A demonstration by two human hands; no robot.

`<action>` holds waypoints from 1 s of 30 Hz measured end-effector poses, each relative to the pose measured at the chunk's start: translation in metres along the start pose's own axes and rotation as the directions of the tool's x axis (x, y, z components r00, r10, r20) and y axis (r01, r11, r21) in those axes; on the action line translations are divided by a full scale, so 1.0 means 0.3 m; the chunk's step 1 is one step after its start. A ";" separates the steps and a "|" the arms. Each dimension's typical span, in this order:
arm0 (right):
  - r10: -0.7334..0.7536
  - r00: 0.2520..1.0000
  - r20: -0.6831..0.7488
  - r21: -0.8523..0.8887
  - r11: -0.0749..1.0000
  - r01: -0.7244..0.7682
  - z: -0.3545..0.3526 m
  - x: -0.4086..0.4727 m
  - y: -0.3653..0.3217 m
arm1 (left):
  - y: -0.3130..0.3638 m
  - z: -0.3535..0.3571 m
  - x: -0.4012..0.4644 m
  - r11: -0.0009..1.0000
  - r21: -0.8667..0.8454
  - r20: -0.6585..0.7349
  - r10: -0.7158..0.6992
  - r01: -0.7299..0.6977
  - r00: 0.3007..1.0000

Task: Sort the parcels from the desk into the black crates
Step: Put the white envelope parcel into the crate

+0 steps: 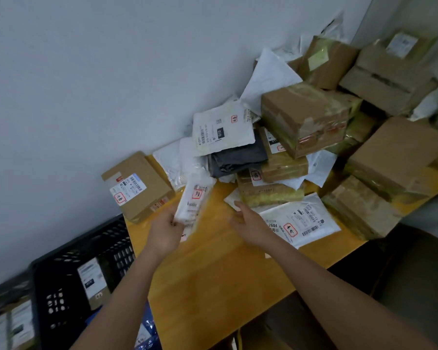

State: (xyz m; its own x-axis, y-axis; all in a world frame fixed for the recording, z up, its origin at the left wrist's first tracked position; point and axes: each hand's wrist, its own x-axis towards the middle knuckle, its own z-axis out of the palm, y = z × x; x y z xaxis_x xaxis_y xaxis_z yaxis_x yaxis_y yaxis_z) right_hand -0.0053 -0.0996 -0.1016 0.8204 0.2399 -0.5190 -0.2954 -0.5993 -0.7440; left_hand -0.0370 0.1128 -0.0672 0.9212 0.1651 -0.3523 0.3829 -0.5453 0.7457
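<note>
Left hand (pixel 165 232) gripping white parcel (pixel 194 202) with red-stamped label, fingers curled round it; right hand (pixel 250 224) open above table (pixel 213 269). Readable: "010" on white mailer (pixel 223 127), "2604" on flat mailer (pixel 301 221).

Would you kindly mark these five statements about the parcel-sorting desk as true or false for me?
1. The left hand grips a long white plastic mailer bag. True.
2. The right hand holds a brown cardboard box. False: it is open and holds nothing, hovering over the yellow wooden desk.
3. The black plastic crate is empty. False: a labelled parcel already lies in it.
4. A small brown cardboard box with a white label sits at the desk's left end, by the wall. True.
5. A dark grey bag lies on top of the whole pile. False: a white labelled mailer overlaps it.
</note>
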 end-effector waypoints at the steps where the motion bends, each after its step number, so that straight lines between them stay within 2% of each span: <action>1: 0.012 1.000 0.006 0.051 0.999 -0.012 0.003 0.009 -0.025 | 0.023 -0.020 -0.013 0.987 -0.146 0.005 -0.069 0.069 0.998; 3: 0.020 0.999 0.025 0.157 0.987 -0.024 0.007 0.020 -0.075 | 0.051 -0.057 -0.037 0.915 -0.366 0.033 -0.167 0.168 0.985; 6: 0.012 0.998 0.064 0.299 0.954 -0.031 0.021 0.042 -0.118 | 0.061 -0.110 -0.062 0.796 -0.556 0.056 -0.249 0.238 0.967; 8: 0.011 0.998 0.057 0.351 0.936 -0.030 0.025 0.046 -0.141 | 0.055 -0.139 -0.082 0.718 -0.654 0.077 -0.249 0.238 0.965; 15: -0.064 0.996 -0.054 0.349 0.934 0.079 0.011 0.032 -0.198 | 0.013 -0.196 -0.128 0.662 -0.704 0.085 -0.281 0.257 0.956; 18: -0.097 0.992 -0.080 0.280 0.953 0.116 -0.003 0.029 -0.214 | 0.031 -0.208 -0.130 0.623 -0.752 0.024 -0.300 0.215 0.954; 19: -0.113 0.990 -0.087 0.251 0.959 0.132 -0.012 0.025 -0.222 | 0.037 -0.211 -0.126 0.644 -0.740 -0.030 -0.317 0.192 0.948; 21: -0.168 0.981 -0.096 0.150 0.972 0.181 -0.038 0.011 -0.246 | 0.061 -0.218 -0.122 0.782 -0.604 -0.162 -0.309 0.154 0.937; 22: -0.201 0.976 -0.087 0.078 0.975 0.208 -0.052 0.006 -0.261 | 0.079 -0.218 -0.125 0.866 -0.486 -0.207 -0.249 0.122 0.946; 24: -0.254 0.967 -0.035 -0.055 0.966 0.252 -0.077 -0.004 -0.300 | 0.113 -0.208 -0.130 0.962 -0.270 -0.186 -0.081 0.029 0.979; 26: -0.278 0.960 0.011 -0.136 0.951 0.277 -0.093 -0.010 -0.337 | 0.136 -0.191 -0.123 0.989 -0.142 -0.088 0.022 -0.034 0.996; 28: -0.328 0.944 0.022 -0.172 0.929 0.327 -0.104 -0.007 -0.361 | 0.149 -0.172 -0.111 0.994 -0.098 -0.020 0.042 -0.043 0.999; 30: -0.390 0.920 -0.034 -0.121 0.916 0.384 -0.117 -0.002 -0.366 | 0.153 -0.154 -0.094 0.996 -0.090 -0.065 0.022 -0.027 0.998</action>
State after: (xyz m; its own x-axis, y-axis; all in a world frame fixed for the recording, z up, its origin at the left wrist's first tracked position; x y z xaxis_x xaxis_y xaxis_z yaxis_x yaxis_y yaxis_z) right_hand 0.0438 -0.0607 -0.0049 0.8867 0.4286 -0.1732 0.1036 -0.5492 -0.8292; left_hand -0.0422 0.1210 0.0032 0.9318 0.2063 -0.2986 0.3621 -0.4735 0.8029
